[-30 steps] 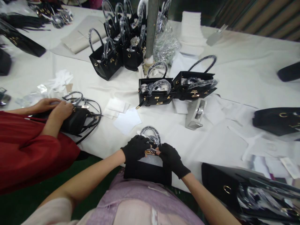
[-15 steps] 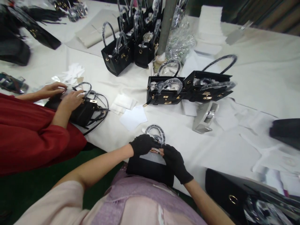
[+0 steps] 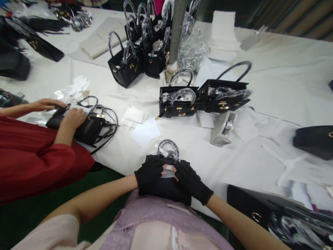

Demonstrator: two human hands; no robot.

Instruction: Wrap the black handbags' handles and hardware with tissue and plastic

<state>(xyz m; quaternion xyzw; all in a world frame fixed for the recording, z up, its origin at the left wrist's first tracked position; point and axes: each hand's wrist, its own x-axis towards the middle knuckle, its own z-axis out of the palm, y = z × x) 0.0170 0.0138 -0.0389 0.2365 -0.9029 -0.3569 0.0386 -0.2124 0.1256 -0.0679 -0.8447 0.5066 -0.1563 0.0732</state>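
A black handbag (image 3: 164,191) stands at the table's front edge, close against my body, its wrapped handles (image 3: 168,143) raised at the back. My left hand (image 3: 150,172), in a black fingerless glove, grips the bag's upper left side. On the upper right, my right hand (image 3: 190,180), gloved the same way, holds the bag too. Both thumbs press toward each other on a pale translucent sheet (image 3: 166,173) across the bag's upper front. The gloves hide much of the bag's top edge, and most fingertips are out of sight.
To the left, a co-worker in a red sleeve (image 3: 62,156) handles another black bag (image 3: 90,130). Two bags (image 3: 179,104) and a tape dispenser (image 3: 222,130) sit ahead. White paper sheets (image 3: 146,132) lie nearby. A post (image 3: 177,34) rises behind; a large bag (image 3: 244,205) is at right.
My hands have moved apart and down over the bag's upper front, thumbs now on the sheet. The coppery metal piece seen between them before is now hidden.
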